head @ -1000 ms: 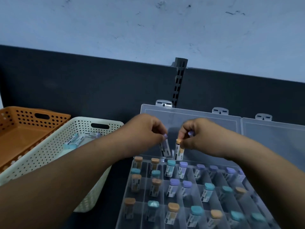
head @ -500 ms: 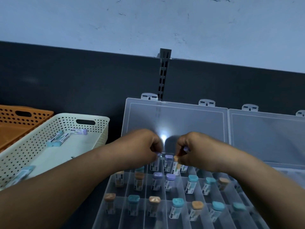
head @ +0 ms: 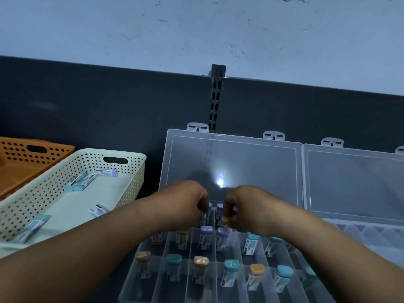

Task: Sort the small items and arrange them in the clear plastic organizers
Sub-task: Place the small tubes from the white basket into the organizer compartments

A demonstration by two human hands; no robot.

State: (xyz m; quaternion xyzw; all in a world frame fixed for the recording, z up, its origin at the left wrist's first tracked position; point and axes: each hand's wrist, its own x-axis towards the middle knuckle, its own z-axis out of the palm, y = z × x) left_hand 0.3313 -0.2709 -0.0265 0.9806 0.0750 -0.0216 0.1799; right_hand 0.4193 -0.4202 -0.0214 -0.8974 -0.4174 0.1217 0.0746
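In the head view, the left hand point(head: 188, 206) and right hand point(head: 249, 212) had dropped within the last second from above the clear plastic compartmented organizer point(head: 154, 290) to its far row, just in front of its raised lid point(head: 251, 162). The left grip was closed, pinching a small purple-capped vial point(head: 204, 215) by its top. The right grip, fingers curled, pinched what looked like a tan-capped vial point(head: 225, 219), mostly hidden. Both vials sat low among the far compartments, so two more seemed nearly seated. A few labelled vials point(head: 84, 182) lay in the cream perforated basket point(head: 87, 153) toward the left edge of the desk point(head: 113, 297). The second clear organizer point(head: 360, 235) at the right looked unfilled, so sorting appeared unfinished.
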